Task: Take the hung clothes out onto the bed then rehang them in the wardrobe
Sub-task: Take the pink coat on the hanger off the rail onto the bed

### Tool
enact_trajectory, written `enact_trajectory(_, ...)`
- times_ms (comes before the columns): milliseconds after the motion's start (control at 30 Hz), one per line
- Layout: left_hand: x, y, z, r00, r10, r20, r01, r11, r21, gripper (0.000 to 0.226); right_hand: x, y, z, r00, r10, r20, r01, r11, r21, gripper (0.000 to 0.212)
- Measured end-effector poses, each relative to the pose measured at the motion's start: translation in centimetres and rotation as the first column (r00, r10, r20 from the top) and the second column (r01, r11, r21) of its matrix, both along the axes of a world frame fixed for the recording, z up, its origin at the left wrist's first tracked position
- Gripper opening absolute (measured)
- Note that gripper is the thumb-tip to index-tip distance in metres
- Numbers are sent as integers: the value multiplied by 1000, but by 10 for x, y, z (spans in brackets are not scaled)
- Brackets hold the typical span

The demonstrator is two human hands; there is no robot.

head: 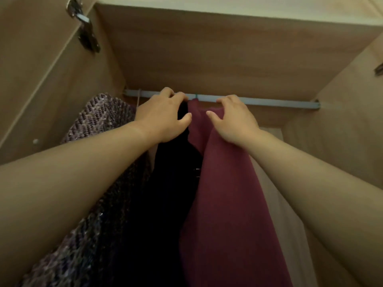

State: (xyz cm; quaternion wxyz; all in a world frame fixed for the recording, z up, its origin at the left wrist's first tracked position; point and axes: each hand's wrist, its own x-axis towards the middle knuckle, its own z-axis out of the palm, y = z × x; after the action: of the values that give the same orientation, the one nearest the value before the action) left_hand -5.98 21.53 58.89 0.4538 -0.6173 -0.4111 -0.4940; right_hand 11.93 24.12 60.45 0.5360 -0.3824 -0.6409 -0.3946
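Left grip point(163, 118) curls round black garment point(165, 193); right grip point(234, 121) seemingly pinches maroon garment point(223, 193).

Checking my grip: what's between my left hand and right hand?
In the head view, the top of the maroon garment and a green hanger hook on the rail.

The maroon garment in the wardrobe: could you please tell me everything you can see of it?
The maroon garment is plain, matte, soft-looking cloth. It hangs in long folds, seemingly from a green hook on the pale rail. The right hand curls over its top. Its left edge lies against the black garment, whose top the left hand grips. Its lower end runs out of view.
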Motion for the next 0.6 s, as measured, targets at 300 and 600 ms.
enact_trajectory(300, -5, 39, 34, 930, -363, 60, 365, 930, -34, 42, 30, 48, 11, 999, -44, 13, 43, 998, 40, 46)
enact_trajectory(600, -5, 46, 52, 916, -401, -6, 399, 913, -84, 29, 28, 71, 66, 991, -93, 96, 97, 994, -43, 46)
